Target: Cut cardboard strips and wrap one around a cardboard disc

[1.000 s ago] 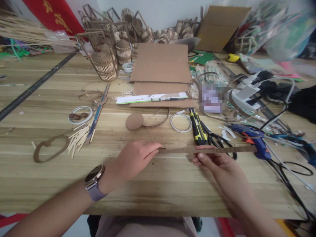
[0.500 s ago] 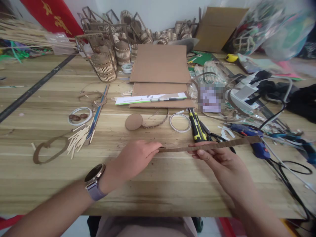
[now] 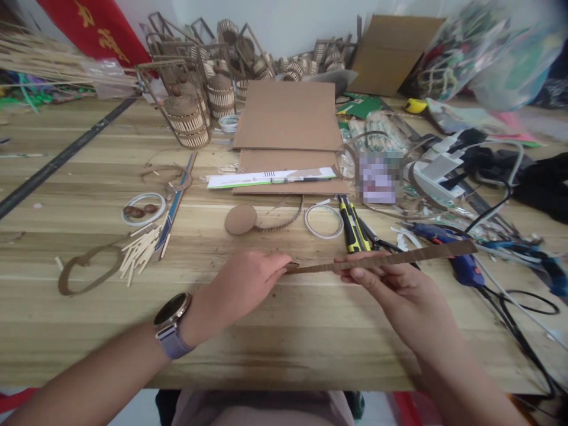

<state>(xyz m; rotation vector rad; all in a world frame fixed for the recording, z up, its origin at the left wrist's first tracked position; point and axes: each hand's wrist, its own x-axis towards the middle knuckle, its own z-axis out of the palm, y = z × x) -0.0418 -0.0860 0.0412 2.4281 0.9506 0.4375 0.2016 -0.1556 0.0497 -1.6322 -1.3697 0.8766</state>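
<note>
A long, narrow strip of brown cardboard [image 3: 412,256] stretches between my two hands above the front of the table. My left hand [image 3: 248,281], with a watch on its wrist, pinches the strip's left end, and its fingertips partly hide that end. Thumb and fingers of my right hand [image 3: 399,290] close on the strip near its middle, while the free end sticks out to the right over a blue glue gun [image 3: 465,269]. Beyond the hands lie a round cardboard disc [image 3: 240,219], a ring of white tape [image 3: 323,221] and a yellow-and-black utility knife [image 3: 354,225].
Stacked cardboard sheets [image 3: 288,115] lie at mid-table. Small sticks [image 3: 141,251], another tape ring [image 3: 143,209] and a curled brown strip [image 3: 71,278] are on the left. Little slatted buckets [image 3: 186,121] stand behind. A white power strip [image 3: 437,168] and cables crowd the right.
My right hand has shifted slightly left along the strip, and the strip's free right end has risen a little and extends farther right. My left hand stays almost in place.
</note>
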